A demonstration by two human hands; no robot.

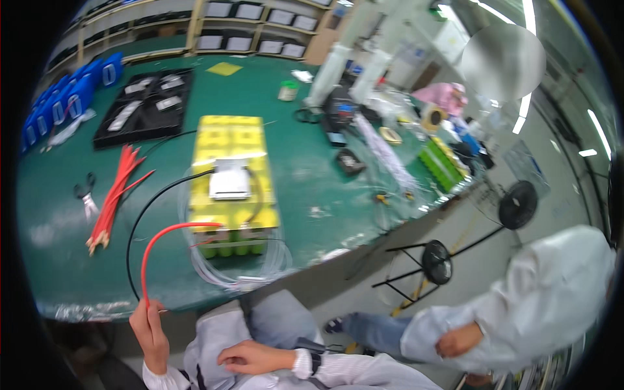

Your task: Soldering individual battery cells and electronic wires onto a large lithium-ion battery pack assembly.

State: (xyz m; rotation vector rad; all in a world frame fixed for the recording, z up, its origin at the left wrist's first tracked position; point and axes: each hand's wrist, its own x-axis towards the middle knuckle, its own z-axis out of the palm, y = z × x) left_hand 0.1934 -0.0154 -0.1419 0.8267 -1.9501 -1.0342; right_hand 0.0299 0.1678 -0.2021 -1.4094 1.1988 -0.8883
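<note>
Resting on the lap, the right hand (250,357) lies loosely curled and holds nothing. Beyond it spreads the green workbench (312,130), with the yellow battery pack (234,140) near its front edge, a grey board (229,182) on top. From the pack a red cable (170,229) arches down to the left hand (148,325), whose fingers pinch its free end beside a black cable (146,214). A bundle of red wires (116,195) and scissors (84,193) lie further left. If those two loose ends touch, I'd fear a short; a tug might drag the pack.
</note>
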